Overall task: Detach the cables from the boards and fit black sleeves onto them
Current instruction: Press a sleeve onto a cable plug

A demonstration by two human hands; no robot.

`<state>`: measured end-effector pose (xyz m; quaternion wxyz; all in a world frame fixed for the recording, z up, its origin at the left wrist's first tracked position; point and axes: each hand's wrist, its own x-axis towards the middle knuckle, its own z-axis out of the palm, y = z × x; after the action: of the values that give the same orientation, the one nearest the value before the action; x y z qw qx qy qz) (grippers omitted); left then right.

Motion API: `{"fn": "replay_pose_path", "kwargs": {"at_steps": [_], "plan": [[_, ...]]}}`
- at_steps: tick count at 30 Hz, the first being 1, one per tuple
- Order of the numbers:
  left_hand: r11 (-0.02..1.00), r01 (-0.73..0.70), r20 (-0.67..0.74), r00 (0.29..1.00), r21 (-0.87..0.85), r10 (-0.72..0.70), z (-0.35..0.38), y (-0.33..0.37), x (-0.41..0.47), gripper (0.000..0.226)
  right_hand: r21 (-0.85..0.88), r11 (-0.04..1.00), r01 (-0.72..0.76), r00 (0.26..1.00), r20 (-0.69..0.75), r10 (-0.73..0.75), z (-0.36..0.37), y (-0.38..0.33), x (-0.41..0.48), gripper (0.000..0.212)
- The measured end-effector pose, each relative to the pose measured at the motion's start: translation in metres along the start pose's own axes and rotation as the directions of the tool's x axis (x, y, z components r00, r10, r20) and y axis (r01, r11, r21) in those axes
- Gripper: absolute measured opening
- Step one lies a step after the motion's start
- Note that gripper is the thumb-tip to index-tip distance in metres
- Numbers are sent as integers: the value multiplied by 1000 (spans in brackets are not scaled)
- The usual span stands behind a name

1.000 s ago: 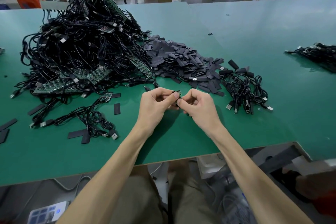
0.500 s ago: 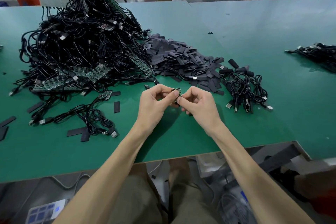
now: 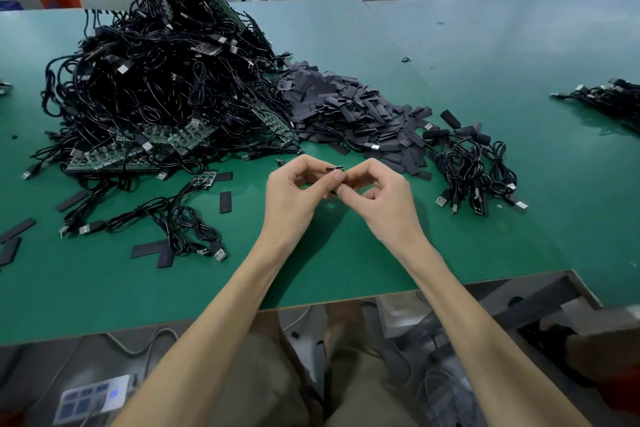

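Many black cables and green boards form a tall heap (image 3: 166, 80) on the left of the green table (image 3: 485, 236). Near its front we see a loose cable (image 3: 219, 253) with stray sleeves (image 3: 225, 202) lying beside it. At the middle, the left hand (image 3: 294, 198) and the right hand (image 3: 381, 204) meet fingertip to fingertip, both with curled fingers pinching a small board (image 3: 335, 168) between them, held above the table. We cannot tell whether a cable hangs from it. Behind the hands lies a pile of black sleeves (image 3: 346, 111). Right of it we find a bundle of sleeved cables (image 3: 474, 163), and well apart, at the far right edge, another cable bundle (image 3: 609, 100).
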<state>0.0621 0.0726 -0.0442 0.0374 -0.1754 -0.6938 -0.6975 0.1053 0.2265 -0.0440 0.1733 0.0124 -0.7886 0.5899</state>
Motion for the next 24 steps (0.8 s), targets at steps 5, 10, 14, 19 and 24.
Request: {"fn": "replay_pose_path", "kwargs": {"at_steps": [5,10,14,19,24], "plan": [[1000,15,14,1000,-10,-15,1,0,1,11,3,1000,-25,999,21,25,-1,-1,0,12],[999,37,5,999,4,-37,1,-3,0,14,7,999,-48,998,31,47,-3,0,2,16],[1000,20,1,1000,21,-20,1,-2,0,17,-31,998,-56,998,12,56,-2,0,2,17],[999,15,-12,1000,43,-15,3,2,-3,17,-48,995,-92,996,-4,92,-1,0,2,25],[998,9,-41,999,64,-7,3,5,-6,18,-44,994,-98,995,-20,97,0,-2,2,29]]}}
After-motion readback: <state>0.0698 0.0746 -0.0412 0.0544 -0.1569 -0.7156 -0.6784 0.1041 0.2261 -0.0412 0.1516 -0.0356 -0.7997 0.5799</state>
